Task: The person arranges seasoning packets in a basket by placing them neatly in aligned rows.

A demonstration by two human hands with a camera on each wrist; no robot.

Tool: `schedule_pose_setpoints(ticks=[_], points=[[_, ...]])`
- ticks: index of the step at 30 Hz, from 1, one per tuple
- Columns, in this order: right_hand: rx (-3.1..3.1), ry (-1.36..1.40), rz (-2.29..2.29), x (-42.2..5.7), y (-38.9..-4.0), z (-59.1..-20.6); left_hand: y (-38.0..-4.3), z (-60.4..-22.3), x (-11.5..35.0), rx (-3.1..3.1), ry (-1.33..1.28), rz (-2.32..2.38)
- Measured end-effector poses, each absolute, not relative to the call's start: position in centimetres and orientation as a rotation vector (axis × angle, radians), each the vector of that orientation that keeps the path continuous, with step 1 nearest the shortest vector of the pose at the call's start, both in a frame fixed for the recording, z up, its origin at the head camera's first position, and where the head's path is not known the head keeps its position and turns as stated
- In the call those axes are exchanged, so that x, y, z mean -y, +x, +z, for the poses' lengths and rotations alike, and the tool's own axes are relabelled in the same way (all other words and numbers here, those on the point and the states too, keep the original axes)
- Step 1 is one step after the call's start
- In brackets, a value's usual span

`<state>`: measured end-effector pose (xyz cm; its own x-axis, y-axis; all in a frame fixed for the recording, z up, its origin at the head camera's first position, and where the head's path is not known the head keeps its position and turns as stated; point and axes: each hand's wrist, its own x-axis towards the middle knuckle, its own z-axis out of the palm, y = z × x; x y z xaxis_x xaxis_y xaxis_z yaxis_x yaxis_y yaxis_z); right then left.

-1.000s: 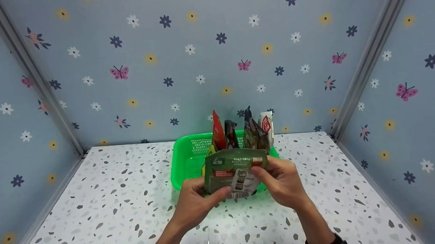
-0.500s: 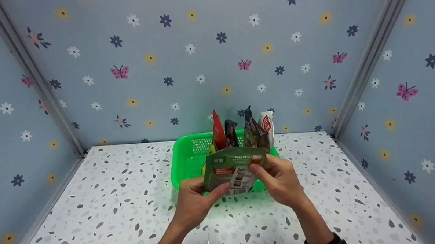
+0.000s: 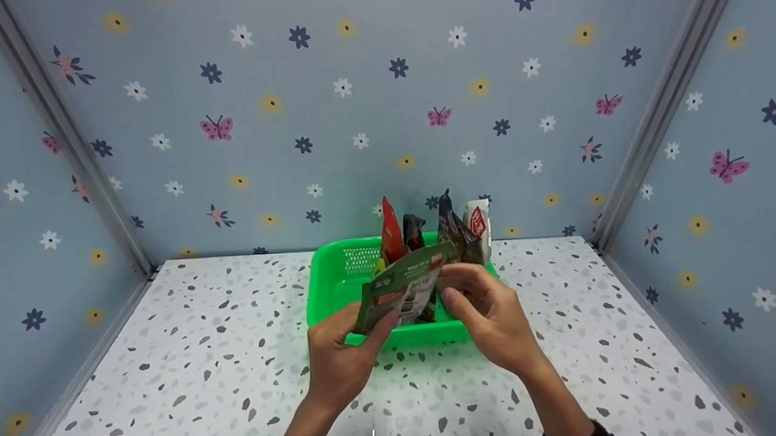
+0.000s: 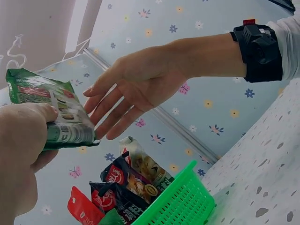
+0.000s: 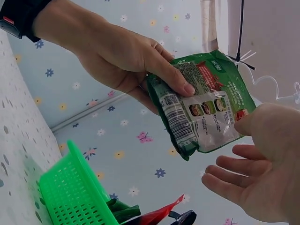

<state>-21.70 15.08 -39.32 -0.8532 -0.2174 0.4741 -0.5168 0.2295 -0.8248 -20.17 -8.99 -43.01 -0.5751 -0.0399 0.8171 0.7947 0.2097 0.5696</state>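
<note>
A green food packet (image 3: 404, 289), printed with small pictures, hangs above the front of the green basket (image 3: 426, 336), turned at an angle. My left hand (image 3: 341, 354) grips it by its left side, thumb over the printed back. A barcode along the packet (image 5: 206, 108) shows in the right wrist view. To its right, my right hand (image 3: 494, 318) has its fingers loosely bent and holds nothing. The left wrist view shows that right hand (image 4: 145, 79) with fingers spread beside the packet (image 4: 70, 112).
Upright in the basket stand a red packet (image 3: 391, 231), a black packet (image 3: 413, 231), a dark packet (image 3: 455, 235) and a white packet (image 3: 478, 220). The basket rests on a speckled table (image 3: 217, 356), with a patterned wall (image 3: 260, 145) close behind.
My right hand has let go of the green packet. The packet has turned, its right side swinging away, and the left hand alone now holds it.
</note>
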Motion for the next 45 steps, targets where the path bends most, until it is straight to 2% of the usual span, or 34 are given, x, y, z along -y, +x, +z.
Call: schedule_pose_setpoints(ticks=[10,22,31,45], points=[[2.215,0.679,1.629,-14.0,-19.6,-38.6,-20.6,-43.4,8.9,1.677,-0.707,-0.994],[2.269,0.813,1.789,-12.9,-17.3,-38.3,-20.3,-43.3,8.4,1.613,-0.631,-0.505],[2.299,0.64,1.875,-11.9,-17.1,-38.5,-19.7,-44.2,7.3,1.587,-0.621,-0.227],[2.218,0.373,1.845,-11.3,-17.6,-38.7,-19.5,-45.0,6.4,1.594,-0.62,-0.207]])
